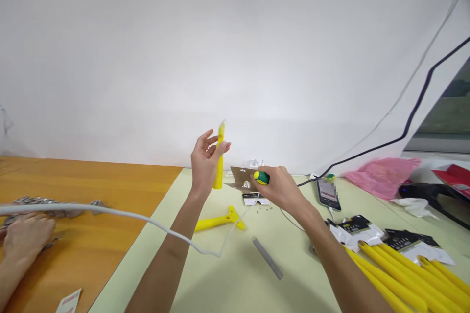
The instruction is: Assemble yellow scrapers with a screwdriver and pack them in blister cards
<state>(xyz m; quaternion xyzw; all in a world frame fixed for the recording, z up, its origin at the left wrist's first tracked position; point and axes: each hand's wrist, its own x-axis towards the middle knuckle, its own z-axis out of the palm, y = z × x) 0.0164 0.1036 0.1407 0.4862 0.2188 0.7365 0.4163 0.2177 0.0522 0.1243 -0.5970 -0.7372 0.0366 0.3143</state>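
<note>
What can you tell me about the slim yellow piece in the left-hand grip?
The slim, bright yellow piece looks like plastic. It stands nearly upright, its top leaning slightly right, raised in front of the white wall. The left-hand grip holds it, thumb across its front; its lower end juts free below. Its top ends in a pale tip, too blurred to identify.

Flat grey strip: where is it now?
In the head view, the flat grey strip lies on the pale green tabletop, low and just right of centre, nearer the camera than the yellow T-shaped piece and right of it.
</note>
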